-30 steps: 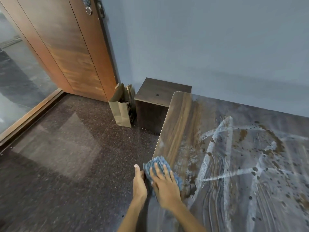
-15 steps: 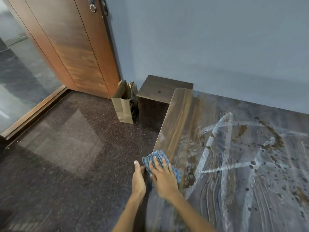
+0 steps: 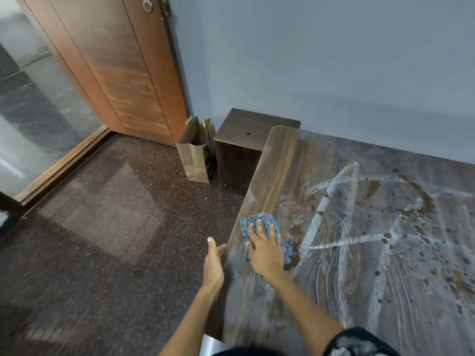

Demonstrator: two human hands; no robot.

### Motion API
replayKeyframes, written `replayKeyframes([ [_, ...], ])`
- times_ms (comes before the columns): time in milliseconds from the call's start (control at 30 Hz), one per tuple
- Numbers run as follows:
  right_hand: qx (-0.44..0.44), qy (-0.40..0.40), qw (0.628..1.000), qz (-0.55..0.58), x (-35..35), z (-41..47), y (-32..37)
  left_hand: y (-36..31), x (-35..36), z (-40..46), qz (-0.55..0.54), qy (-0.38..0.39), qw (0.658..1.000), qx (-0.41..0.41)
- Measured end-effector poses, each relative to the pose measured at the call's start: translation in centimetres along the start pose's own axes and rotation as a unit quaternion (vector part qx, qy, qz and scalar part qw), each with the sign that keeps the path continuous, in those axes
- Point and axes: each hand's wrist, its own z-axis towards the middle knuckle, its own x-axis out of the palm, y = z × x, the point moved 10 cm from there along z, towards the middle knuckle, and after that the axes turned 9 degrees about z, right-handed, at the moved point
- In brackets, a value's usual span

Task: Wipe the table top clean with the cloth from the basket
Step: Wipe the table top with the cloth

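A blue cloth (image 3: 259,222) lies folded on the wooden table top (image 3: 359,253) near its left edge. My right hand (image 3: 266,249) presses flat on the cloth with straight, spread fingers. My left hand (image 3: 213,263) is against the table's left edge, thumb up, its fingers hidden under the edge. The table carries brown splatters (image 3: 411,214) and white smeared streaks (image 3: 341,242) across its middle and right. The strip along the left edge looks cleaner. No basket is in view.
A brown paper bag (image 3: 195,155) stands on the dark speckled floor (image 3: 102,227) beside a dark wooden cabinet (image 3: 246,145) at the table's far left corner. A wooden door (image 3: 123,68) and a glass panel (image 3: 30,104) are to the left. A grey wall (image 3: 334,60) runs behind the table.
My right hand has slid the cloth a little to the right, away from the table's left edge. My left hand stays at the edge.
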Motion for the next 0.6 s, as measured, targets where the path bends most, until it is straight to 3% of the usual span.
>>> replayKeyframes([
  [100, -0.111, 0.035, 0.993, -0.005, 2.8, -2.5, 3.7, 0.1, 0.0, 0.1, -0.014, 0.004, 1.0, -0.004],
  [200, -0.16, 0.055, 0.985, -0.015, 4.3, -5.5, 3.2, 1.2, -0.3, 0.2, -0.02, 0.027, 0.999, -0.019],
  [367, -0.097, 0.036, 0.994, -0.031, 2.3, -4.8, -0.4, 1.5, -1.0, -0.1, 0.007, 0.019, 0.999, -0.036],
  [500, -0.033, 0.02, 0.999, -0.017, 0.7, -1.8, 0.9, 1.8, -1.1, -0.3, 0.02, 0.009, 0.999, -0.028],
  [600, -0.107, 0.047, 0.993, -0.015, 2.5, -2.9, 3.7, 2.0, -1.0, -0.2, 0.008, 0.006, 1.0, -0.03],
])
